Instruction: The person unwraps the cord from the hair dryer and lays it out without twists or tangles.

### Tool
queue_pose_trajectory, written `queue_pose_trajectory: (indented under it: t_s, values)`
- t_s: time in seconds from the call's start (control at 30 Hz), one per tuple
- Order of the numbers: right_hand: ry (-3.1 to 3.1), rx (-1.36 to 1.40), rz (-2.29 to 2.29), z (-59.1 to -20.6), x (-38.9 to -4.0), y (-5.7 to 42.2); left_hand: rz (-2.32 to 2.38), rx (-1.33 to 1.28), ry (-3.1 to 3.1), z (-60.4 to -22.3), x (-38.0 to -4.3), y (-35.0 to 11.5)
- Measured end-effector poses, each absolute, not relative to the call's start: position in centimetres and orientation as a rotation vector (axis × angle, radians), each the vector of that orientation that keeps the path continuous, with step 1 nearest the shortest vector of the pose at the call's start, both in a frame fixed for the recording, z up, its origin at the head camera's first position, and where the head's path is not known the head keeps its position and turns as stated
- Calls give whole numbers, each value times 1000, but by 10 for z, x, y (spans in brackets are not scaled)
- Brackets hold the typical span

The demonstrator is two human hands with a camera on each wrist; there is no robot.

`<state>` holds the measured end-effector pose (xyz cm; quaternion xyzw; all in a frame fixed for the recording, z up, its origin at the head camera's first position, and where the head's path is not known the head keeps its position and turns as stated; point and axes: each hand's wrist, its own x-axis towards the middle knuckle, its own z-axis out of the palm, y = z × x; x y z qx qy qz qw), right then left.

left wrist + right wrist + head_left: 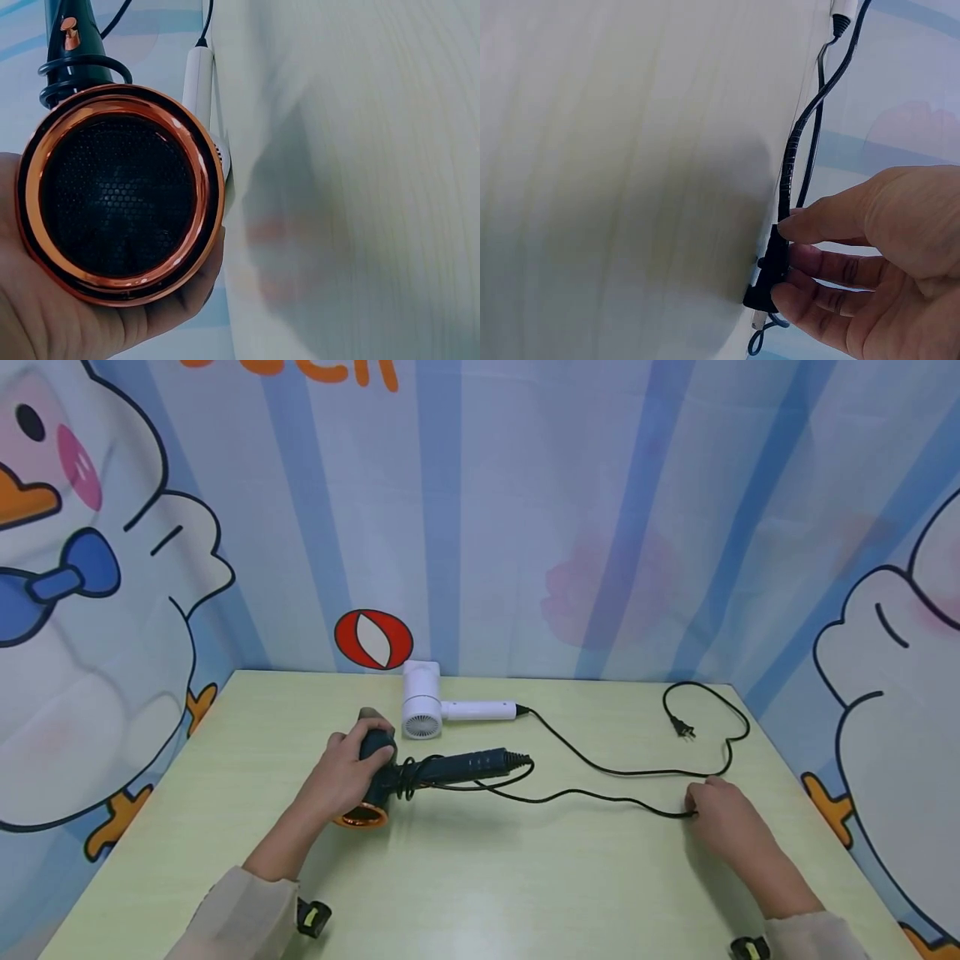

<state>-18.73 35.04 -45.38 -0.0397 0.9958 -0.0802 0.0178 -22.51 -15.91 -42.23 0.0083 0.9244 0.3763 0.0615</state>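
A dark hair dryer point(468, 766) with a copper-coloured rim lies sideways in front of the person, its handle pointing right. My left hand point(347, 770) grips its round head, thumb and fingers around the barrel. In the left wrist view the dark mesh grille point(120, 195) faces the camera, framed by the copper ring. Loops of black cord wrap the handle, and one length of cord point(585, 792) runs to the right. There my right hand point(723, 818) pinches the cord's black plug point(771, 274) between thumb and fingers, just over the table; its prongs are partly hidden.
A white hair dryer point(480, 710) lies behind the dark one near the table's back edge. Its black cord curves right and loops back to a plug point(682, 727). A striped cartoon curtain point(495, 527) stands behind the table point(480, 893).
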Motion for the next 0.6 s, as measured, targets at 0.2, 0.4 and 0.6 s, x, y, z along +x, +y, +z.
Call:
queue_pose_trajectory:
  t_s: [0.2,0.4,0.6]
  values:
    - [3078,-68,-251,-450,-184,342,1115,14,2799,-421,-224,-156]
    - [3185,-85,-261,-441,-179,319,1060,-3,2847,-420,-222,-153]
    - [3289,-121,-234,-433,-176,283,1005,-36,2895,-417,-221,-151]
